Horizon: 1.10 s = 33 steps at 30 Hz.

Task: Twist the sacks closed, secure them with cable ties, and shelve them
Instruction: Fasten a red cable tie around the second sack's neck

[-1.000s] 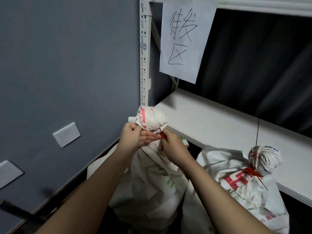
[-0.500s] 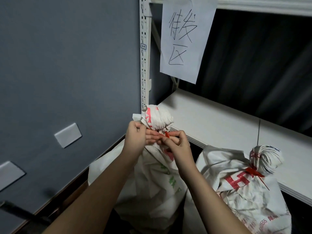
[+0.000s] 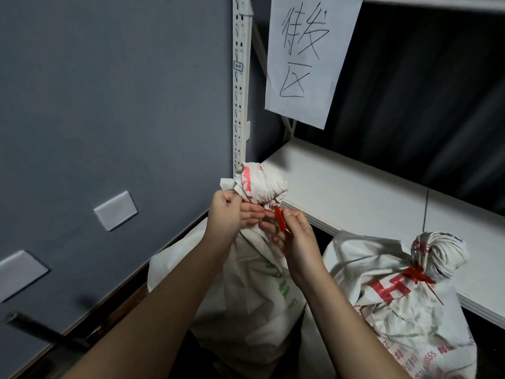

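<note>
A white woven sack (image 3: 254, 291) stands in front of me, its mouth twisted into a bunch (image 3: 263, 187). My left hand (image 3: 229, 217) grips the twisted neck just below the bunch. A red cable tie (image 3: 279, 221) runs round the neck, and my right hand (image 3: 296, 236) pinches its loose tail, which points down. A second white sack (image 3: 396, 305) with red print stands to the right, its neck bound with a red cable tie (image 3: 419, 277).
A white shelf board (image 3: 355, 192) runs behind the sacks, on a perforated white upright (image 3: 240, 86). A paper sign (image 3: 308, 56) with handwriting hangs above. The grey wall (image 3: 109, 105) with blank cover plates is on the left. A dark bar (image 3: 41, 329) sticks out at lower left.
My right hand has moved from the neck to the tie's tail and drawn it out below the bunch. The twisted bunch sits slightly higher; my left hand keeps its grip.
</note>
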Each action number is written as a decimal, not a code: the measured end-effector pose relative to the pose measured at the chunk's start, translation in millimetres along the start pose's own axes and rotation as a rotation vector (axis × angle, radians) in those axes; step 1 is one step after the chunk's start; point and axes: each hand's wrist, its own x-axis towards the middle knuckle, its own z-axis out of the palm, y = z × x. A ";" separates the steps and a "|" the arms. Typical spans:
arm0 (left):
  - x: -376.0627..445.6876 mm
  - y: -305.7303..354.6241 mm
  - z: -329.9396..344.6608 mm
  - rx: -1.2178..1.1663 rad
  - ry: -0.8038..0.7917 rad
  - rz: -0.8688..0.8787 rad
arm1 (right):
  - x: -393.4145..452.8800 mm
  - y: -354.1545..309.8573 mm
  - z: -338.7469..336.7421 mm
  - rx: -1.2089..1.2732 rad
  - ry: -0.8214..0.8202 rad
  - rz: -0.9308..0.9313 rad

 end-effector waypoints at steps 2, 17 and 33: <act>-1.0 0.3 0.5 -0.013 0.000 0.006 | 0.7 0.9 -1.2 0.034 -0.018 0.023; -19.1 9.7 15.5 0.086 -0.017 0.153 | 1.3 -1.6 -10.2 0.085 -0.033 0.024; -21.2 4.7 14.9 0.113 0.011 0.215 | -1.6 1.2 -5.7 0.011 0.032 -0.077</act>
